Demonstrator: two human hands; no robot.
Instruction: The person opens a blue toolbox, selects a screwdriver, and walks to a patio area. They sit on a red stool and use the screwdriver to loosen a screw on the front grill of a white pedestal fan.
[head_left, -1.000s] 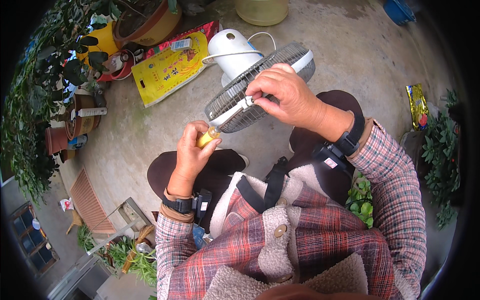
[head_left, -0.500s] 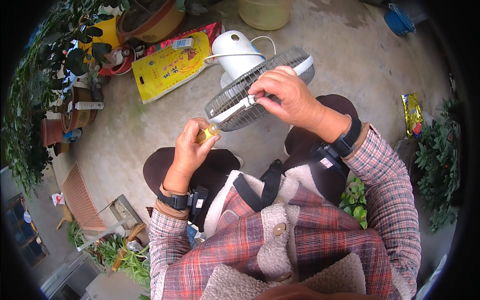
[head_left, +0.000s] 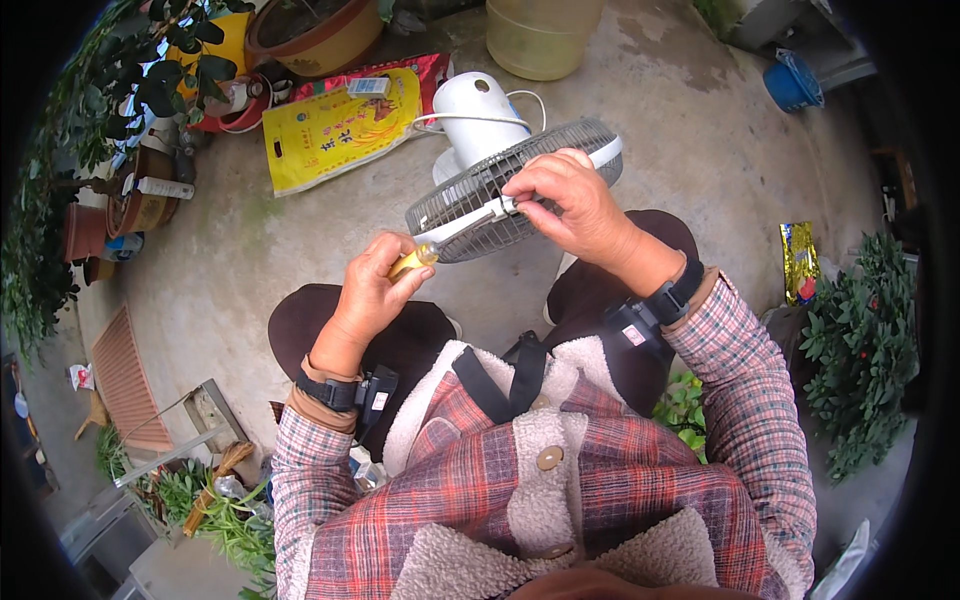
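Observation:
A white electric fan (head_left: 480, 108) with a grey wire guard (head_left: 465, 215) stands on the floor before my knees, its guard facing me at a tilt. My left hand (head_left: 368, 288) is closed around the yellow handle of a screwdriver (head_left: 415, 261), at the guard's left end. The tool points along the pale rim band toward my right hand; its shaft is hard to tell from the band. My right hand (head_left: 580, 208) pinches a small white clip (head_left: 505, 206) on the rim, with thumb and fingers touching it. The fingers partly hide the clip.
Behind the fan lie a yellow bag (head_left: 335, 135) with a small box (head_left: 369, 87) on it and a pale tub (head_left: 540, 40). Potted plants (head_left: 150, 205) line the left. A blue bucket (head_left: 792, 82), a gold packet (head_left: 798, 262) and a leafy shrub (head_left: 858, 345) are at right.
The whole view has shifted slightly. The screwdriver lies a little more in line with the rim band. Both hands keep their grips on the screwdriver and the clip.

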